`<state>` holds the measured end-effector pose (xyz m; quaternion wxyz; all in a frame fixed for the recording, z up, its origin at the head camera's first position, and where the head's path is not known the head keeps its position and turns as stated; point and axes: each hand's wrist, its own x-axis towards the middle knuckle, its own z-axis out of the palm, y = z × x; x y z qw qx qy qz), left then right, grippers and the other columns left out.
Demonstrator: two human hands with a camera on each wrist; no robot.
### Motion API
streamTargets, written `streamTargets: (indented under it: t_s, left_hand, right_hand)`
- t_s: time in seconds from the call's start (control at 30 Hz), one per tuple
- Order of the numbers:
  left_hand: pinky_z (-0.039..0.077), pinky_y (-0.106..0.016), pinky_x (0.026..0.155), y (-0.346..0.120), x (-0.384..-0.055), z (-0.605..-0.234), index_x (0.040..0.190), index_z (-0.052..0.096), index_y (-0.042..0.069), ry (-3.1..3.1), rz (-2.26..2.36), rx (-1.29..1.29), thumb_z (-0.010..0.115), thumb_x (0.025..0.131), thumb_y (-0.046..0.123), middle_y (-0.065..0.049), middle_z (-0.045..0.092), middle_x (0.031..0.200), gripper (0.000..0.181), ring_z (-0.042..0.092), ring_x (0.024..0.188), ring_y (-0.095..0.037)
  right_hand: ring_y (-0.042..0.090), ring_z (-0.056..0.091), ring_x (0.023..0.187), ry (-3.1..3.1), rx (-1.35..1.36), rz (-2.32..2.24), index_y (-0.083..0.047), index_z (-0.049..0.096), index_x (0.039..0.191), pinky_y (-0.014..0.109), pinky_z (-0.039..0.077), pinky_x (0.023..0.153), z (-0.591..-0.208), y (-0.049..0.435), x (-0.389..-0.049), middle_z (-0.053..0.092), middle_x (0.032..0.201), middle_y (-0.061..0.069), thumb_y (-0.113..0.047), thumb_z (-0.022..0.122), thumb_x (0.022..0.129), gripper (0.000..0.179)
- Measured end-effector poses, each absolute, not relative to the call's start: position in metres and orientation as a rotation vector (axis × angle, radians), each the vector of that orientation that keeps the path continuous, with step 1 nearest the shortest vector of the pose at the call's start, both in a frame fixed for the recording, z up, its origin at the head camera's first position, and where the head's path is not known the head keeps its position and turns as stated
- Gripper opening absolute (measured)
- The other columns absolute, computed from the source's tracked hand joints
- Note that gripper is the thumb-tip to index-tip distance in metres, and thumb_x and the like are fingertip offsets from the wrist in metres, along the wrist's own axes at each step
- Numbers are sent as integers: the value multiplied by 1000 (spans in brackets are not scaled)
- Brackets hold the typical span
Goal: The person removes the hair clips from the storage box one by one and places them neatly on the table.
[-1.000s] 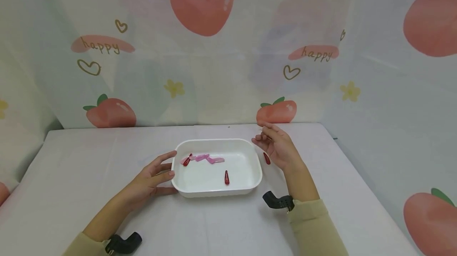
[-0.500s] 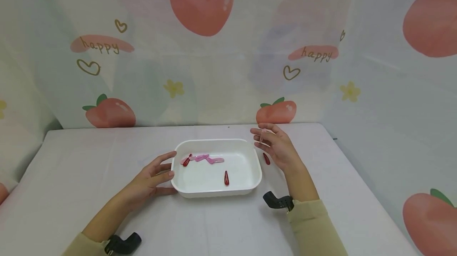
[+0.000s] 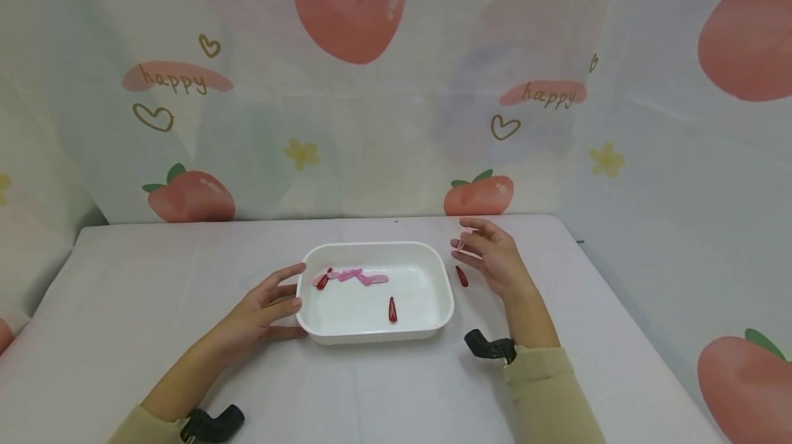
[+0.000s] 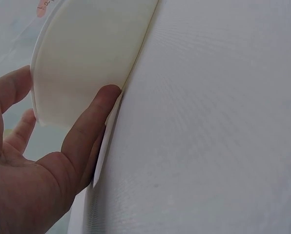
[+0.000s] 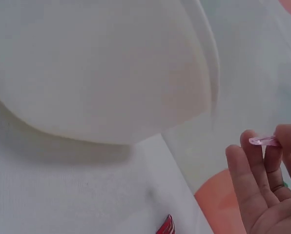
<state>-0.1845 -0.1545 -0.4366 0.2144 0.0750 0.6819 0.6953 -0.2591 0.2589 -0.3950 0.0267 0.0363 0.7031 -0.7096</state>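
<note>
A white rectangular tray stands on the table. Against its left end rest the spread fingers of my left hand, with fingertips at the rim and wall in the left wrist view. To the tray's right, my right hand pinches a pink snap hair clip between thumb and finger, above the table. Several pink hair clips lie in a row inside the tray, with a red hair clip among them at the left. Another red hair clip lies alone nearer the tray's front.
One more red hair clip lies on the white-covered table, between the tray and my right hand. Behind the table hangs a fabric backdrop printed with peaches and flowers. Both wrists wear black camera mounts.
My right hand has drawn a little to the right, away from the tray, and the pink hair clip in its fingers has come into sight. My left hand stays at the tray.
</note>
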Motion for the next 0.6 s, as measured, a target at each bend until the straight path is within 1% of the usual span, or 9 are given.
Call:
streamTargets:
  t_s: [0.13,0.27,0.43,0.6]
  left_hand:
    - [56,-52,91,-155,-185,-437,156,28,24,1888,1928,207,60,101,16,-23,28,156,65,51,130,-40]
    - [56,-52,92,-154,-185,-437,157,27,23,1876,1933,211,60,101,15,-23,27,156,65,50,130,-39]
    - [56,-52,92,-154,-185,-437,157,27,23,1881,1932,220,59,101,15,-23,27,156,65,50,130,-39]
    - [56,-52,92,-154,-185,-438,157,27,22,1882,1931,222,59,101,15,-23,27,156,65,49,131,-40]
  right_hand:
    - [17,68,94,2270,145,-2119,-8,56,130,30,60,85,-400,266,-261,62,99,4,-16,61,100,31]
    - [15,65,90,2368,181,-2015,-6,57,130,26,60,83,-404,271,-262,60,99,4,-17,59,101,32]
    - [15,60,88,2417,181,-1926,-2,55,134,25,60,80,-409,277,-262,57,99,5,-18,59,101,36]
    - [17,62,87,2465,195,-1836,0,54,136,25,60,81,-414,281,-262,59,102,8,-16,58,100,40]
